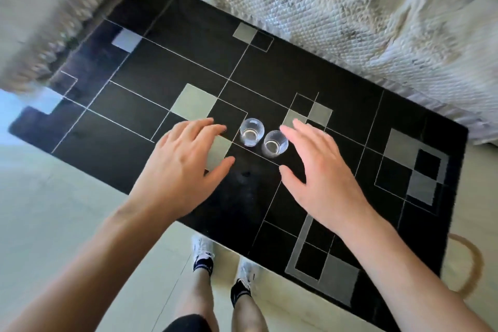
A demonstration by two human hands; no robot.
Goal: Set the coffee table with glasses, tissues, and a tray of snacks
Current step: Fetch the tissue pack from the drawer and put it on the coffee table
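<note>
Hard to see: the top left corner is smeared by blur, so the pale fringed cloth [40, 43] there cannot be made out clearly; the table's near right corner runs behind the right forearm, and the brown ring [470, 264] on the floor is half hidden by the table edge.
Table: the coffee table [161, 62] is a long glossy black slab, crossed by thin white lines and scattered grey squares.
Glasses: two small clear glasses [251, 132] [275, 143] stand upright near the middle of the table, just beside each other, round rims catching light.
Left hand: the left hand [183, 167] hovers just left of the glasses, fingers spread and relaxed, grasping nothing.
Right hand: the right hand [320, 170] hangs just right of them, fingers straight, released, fingertips near the closer glass; whether they touch it I cannot tell.
Sofa: a quilted pale sofa cover [336, 8], bumpy in texture, lies beyond the far edge.
Floor: smooth pale tiles, with white shoes [200, 248] and dark socks below.
</note>
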